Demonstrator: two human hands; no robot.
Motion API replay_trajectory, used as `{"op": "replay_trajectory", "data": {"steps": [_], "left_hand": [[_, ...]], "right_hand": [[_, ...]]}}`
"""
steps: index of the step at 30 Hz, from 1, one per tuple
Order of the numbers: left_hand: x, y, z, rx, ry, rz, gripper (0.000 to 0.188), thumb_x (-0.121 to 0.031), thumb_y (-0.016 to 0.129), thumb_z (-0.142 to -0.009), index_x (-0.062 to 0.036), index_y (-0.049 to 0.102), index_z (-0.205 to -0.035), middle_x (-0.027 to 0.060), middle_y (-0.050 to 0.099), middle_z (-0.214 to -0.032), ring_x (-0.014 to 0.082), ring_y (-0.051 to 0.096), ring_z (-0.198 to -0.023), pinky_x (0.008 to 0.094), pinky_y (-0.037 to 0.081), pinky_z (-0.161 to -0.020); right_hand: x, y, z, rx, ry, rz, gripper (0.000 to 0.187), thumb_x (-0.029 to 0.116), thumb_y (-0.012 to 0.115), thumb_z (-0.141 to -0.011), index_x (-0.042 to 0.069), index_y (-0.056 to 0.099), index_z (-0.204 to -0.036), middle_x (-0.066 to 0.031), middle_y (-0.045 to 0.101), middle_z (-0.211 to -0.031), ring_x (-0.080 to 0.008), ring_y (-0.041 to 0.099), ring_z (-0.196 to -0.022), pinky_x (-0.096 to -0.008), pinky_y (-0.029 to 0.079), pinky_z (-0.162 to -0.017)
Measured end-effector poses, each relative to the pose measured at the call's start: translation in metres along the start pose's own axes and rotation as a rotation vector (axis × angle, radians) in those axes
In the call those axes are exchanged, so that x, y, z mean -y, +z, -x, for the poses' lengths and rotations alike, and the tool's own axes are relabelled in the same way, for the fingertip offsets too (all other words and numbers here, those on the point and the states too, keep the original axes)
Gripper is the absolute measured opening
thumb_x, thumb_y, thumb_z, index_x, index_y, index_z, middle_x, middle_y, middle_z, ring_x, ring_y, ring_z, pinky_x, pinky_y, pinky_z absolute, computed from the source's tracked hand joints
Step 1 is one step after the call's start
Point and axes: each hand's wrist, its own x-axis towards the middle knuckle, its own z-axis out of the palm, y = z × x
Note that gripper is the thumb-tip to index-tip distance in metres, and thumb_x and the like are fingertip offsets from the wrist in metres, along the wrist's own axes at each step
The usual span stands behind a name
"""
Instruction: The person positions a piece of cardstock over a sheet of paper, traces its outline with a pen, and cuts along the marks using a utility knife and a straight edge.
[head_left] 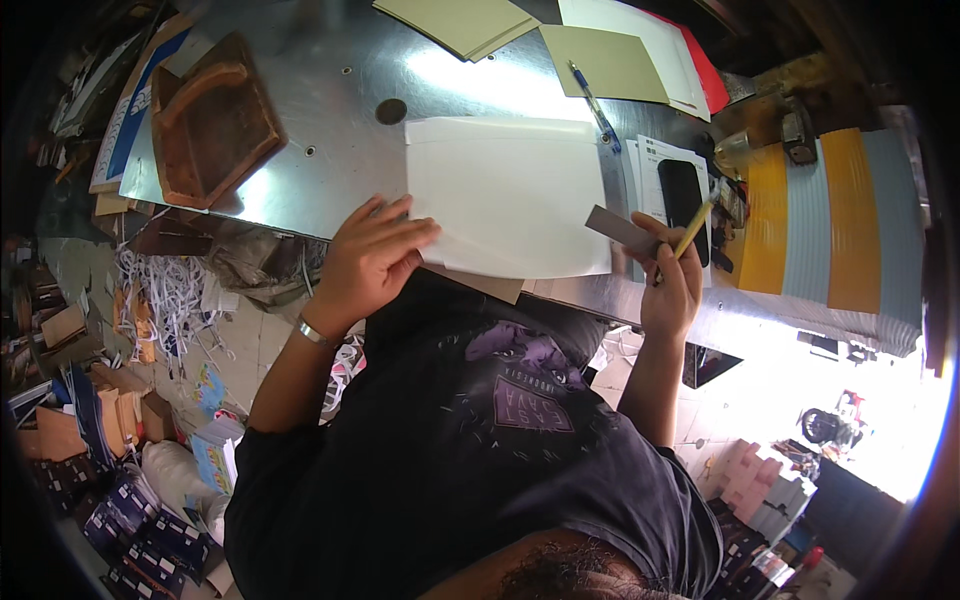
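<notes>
A white sheet of paper (505, 200) with a folded-looking top edge lies on the metal table in front of me. My left hand (375, 260) rests at its lower left edge, fingers stretched out and touching the paper. To the right of the sheet, my right hand (672, 280) is closed around a slim yellow pencil (693, 232) and a flat grey rectangular strip (618, 228). The strip points left, reaching over the sheet's right edge. A corner of brown board (490, 286) shows under the sheet's near edge.
A brown wooden tray (215, 125) stands at the left. Grey-green boards (605, 65) and a blue pen (592, 100) lie at the far side. A black phone (682, 195) sits on papers at the right, beside stacked yellow and grey sheets (850, 220). Shredded paper (165, 290) covers the floor.
</notes>
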Motion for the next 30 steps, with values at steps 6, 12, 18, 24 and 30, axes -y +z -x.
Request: {"op": "replay_trajectory", "data": {"steps": [6,12,18,24,30], "left_hand": [[-0.021,0.011,-0.005,-0.379,-0.062,0.063,0.036,0.001,0.076,-0.082,-0.0082,0.08,-0.116,0.0103,0.08,-0.115,0.0353,0.074,-0.116,0.048,0.056,-0.102],[-0.047,0.052,-0.003,-0.066,0.265,0.1,0.042,-0.015,0.084,-0.082,-0.015,0.078,-0.123,0.0014,0.076,-0.126,0.0273,0.07,-0.122,0.0445,0.054,-0.107],[-0.054,0.046,-0.018,0.017,0.203,0.023,0.061,-0.05,0.085,-0.086,-0.0159,0.073,-0.135,0.0056,0.067,-0.144,0.0308,0.059,-0.138,0.0538,0.04,-0.121],[-0.027,0.029,-0.012,-0.044,-0.129,-0.143,0.069,-0.054,0.08,-0.09,-0.0109,0.067,-0.143,0.0178,0.055,-0.155,0.046,0.044,-0.149,0.0707,0.028,-0.122],[-0.019,0.03,-0.01,0.023,-0.077,-0.197,0.068,-0.053,0.079,-0.092,-0.0131,0.067,-0.145,0.0187,0.053,-0.157,0.0472,0.042,-0.151,0.072,0.025,-0.122]], "right_hand": [[0.005,0.017,0.021,0.016,-0.056,-0.221,0.018,0.018,0.057,-0.106,0.001,0.055,-0.111,-0.0361,0.051,-0.155,-0.0262,0.064,-0.113,-0.0345,0.06,-0.08],[-0.008,0.02,-0.008,0.184,-0.142,-0.17,0.018,0.018,0.06,-0.106,0.001,0.056,-0.109,-0.0343,0.054,-0.153,-0.0092,0.05,-0.085,-0.0236,0.042,-0.078],[0.007,0.023,-0.04,-0.001,-0.24,0.279,0.011,0.002,0.052,-0.103,-0.003,0.061,-0.108,-0.018,0.076,-0.125,-0.013,0.061,-0.101,-0.0274,0.046,-0.096],[0.011,-0.004,-0.081,0.076,-0.247,0.31,0.018,0.009,0.057,-0.103,-0.005,0.066,-0.11,-0.0116,0.076,-0.114,-0.0127,0.06,-0.098,-0.0288,0.048,-0.093],[0.018,0.004,-0.117,0.202,-0.245,0.394,0.032,0.011,0.058,-0.104,-0.004,0.072,-0.128,-0.0017,0.066,-0.1,-0.0092,0.051,-0.091,-0.0255,0.042,-0.088]]}}
